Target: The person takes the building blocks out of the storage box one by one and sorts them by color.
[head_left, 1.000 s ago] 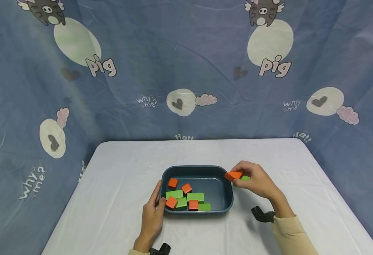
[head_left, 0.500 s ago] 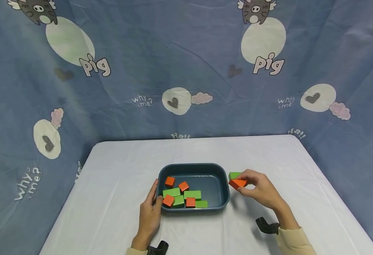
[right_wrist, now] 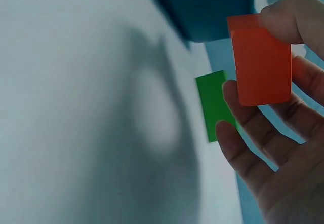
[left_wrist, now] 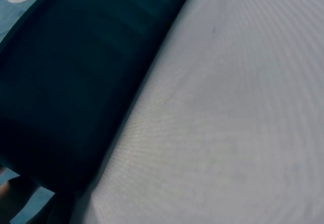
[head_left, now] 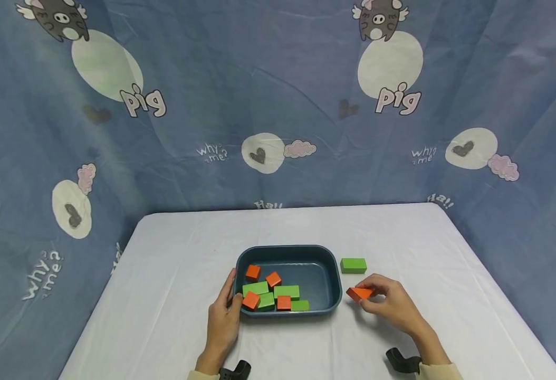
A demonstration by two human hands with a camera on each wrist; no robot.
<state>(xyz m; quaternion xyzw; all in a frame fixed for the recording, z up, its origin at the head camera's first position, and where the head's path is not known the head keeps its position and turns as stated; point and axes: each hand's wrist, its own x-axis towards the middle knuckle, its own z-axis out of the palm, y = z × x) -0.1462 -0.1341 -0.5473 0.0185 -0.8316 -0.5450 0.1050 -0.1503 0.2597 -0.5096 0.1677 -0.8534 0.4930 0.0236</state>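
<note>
My right hand [head_left: 393,307] pinches an orange triangular block [head_left: 357,294] between thumb and fingers, just right of the tray and above the white cloth. The right wrist view shows one flat face of that orange block [right_wrist: 263,64], the thumb on its upper edge. A green rectangular block [head_left: 353,266] lies on the table beyond it. My left hand [head_left: 222,324] holds the dark blue tray [head_left: 313,272] at its left end, with the thumb at the front corner and fingers along the outer wall. In the left wrist view the tray's wall [left_wrist: 86,72] hides most of the hand.
Several green blocks [head_left: 286,292] and orange blocks [head_left: 251,300] lie in the left and front part of the tray. White cloth [head_left: 164,295] covers the table. A blue printed curtain [head_left: 278,95] hangs behind it and along both sides.
My right hand has brought the orange triangular block toward me, away from the green block, which now shows fully. The left hand stays on the tray. The head view has shifted slightly.
</note>
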